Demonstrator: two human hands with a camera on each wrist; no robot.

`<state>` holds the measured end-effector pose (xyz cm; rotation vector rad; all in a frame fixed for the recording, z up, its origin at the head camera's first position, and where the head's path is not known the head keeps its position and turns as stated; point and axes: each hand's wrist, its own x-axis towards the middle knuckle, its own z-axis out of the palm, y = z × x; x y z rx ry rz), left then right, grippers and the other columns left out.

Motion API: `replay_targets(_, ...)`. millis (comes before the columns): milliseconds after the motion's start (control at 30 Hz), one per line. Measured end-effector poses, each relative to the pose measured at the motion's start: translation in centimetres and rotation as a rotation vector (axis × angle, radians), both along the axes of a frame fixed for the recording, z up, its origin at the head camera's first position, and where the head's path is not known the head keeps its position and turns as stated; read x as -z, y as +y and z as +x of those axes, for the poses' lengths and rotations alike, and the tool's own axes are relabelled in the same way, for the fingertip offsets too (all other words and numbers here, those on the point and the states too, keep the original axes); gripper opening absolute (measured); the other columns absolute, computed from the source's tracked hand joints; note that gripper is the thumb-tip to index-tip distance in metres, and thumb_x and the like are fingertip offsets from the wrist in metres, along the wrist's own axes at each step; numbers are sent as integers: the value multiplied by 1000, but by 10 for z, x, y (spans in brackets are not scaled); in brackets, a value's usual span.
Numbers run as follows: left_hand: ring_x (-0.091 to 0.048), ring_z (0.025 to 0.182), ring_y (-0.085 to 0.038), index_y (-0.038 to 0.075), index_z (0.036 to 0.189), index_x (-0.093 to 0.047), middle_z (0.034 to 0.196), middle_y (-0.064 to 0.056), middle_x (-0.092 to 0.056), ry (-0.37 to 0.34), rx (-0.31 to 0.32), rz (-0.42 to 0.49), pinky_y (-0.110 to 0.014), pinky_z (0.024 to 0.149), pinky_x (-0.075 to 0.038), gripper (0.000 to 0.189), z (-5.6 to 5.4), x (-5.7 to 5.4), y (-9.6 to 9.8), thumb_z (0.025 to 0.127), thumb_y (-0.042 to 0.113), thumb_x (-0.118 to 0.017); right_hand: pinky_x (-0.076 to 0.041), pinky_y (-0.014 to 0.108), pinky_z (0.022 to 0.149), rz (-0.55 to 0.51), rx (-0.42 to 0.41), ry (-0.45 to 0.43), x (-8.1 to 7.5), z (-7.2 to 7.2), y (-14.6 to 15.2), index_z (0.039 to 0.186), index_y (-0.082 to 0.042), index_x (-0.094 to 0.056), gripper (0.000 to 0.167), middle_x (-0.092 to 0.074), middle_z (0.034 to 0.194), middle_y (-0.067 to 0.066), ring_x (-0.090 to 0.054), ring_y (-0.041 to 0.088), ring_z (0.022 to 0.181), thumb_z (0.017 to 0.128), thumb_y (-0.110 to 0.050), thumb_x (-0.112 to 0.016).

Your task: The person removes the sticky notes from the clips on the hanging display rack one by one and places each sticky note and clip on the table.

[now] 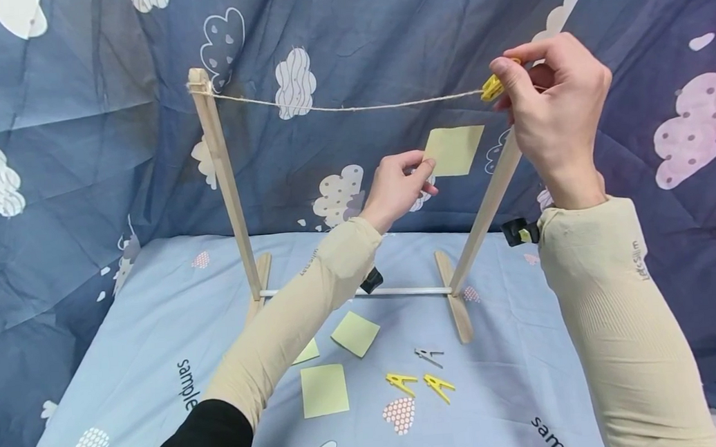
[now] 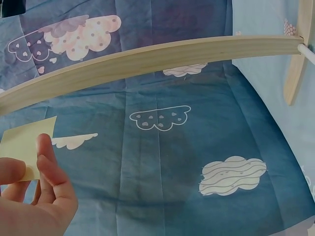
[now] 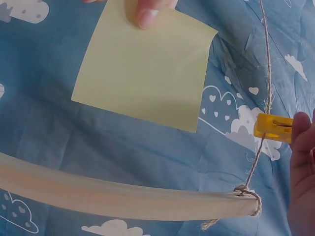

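My right hand [image 1: 558,99] pinches a yellow clothespin [image 1: 492,89] at the right end of the twine [image 1: 350,108]. In the right wrist view that clothespin [image 3: 273,127] overlaps the twine, a short way from the knot [image 3: 242,191] at the post's end. My left hand [image 1: 397,185] holds a pale yellow sticky note [image 1: 455,150] by its left edge, thumb against fingers, below the twine and apart from it. The left wrist view shows the same note [image 2: 22,142] between thumb and fingers.
Two wooden posts, left [image 1: 226,184] and right [image 1: 487,211], carry the twine; a white rod [image 1: 406,291] joins their feet. On the blue sheet lie several sticky notes [image 1: 325,390], two yellow clothespins [image 1: 402,383] and a grey clothespin [image 1: 430,357]. A patterned dark blue cloth [image 1: 104,75] hangs behind.
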<state>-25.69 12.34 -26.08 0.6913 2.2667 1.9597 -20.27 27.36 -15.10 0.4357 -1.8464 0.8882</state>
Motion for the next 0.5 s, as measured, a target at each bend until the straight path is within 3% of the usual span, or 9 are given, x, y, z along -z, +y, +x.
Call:
replay_targets(133, -69, 75, -15, 13, 119, -66, 87, -6, -69, 6, -6, -11, -22, 57, -47, 26, 0, 1, -2, 99, 26, -55, -47, 11, 55, -56, 5, 25, -1, -1, -2, 90, -9, -74, 8, -63, 83, -15, -58, -5, 52, 87, -16, -72)
replay_targets(233, -68, 72, -12, 13, 118, -66, 87, -7, -71, 8, -16, -14, -22, 55, -45, 26, 1, 1, -4, 99, 26, -55, -46, 10, 54, -70, 11, 46, -2, -2, -3, 90, -9, -74, 10, -62, 82, -18, -57, -5, 51, 86, -17, -73)
replay_targets(500, -68, 71, -12, 13, 116, -67, 80, -8, -71, 8, -27, -11, -22, 54, -44, 24, 1, 1, -8, 99, 25, -56, -46, 11, 53, -92, -9, 51, -1, -1, -5, 88, -10, -75, 5, -66, 81, -8, -57, -4, 50, 85, -15, -74)
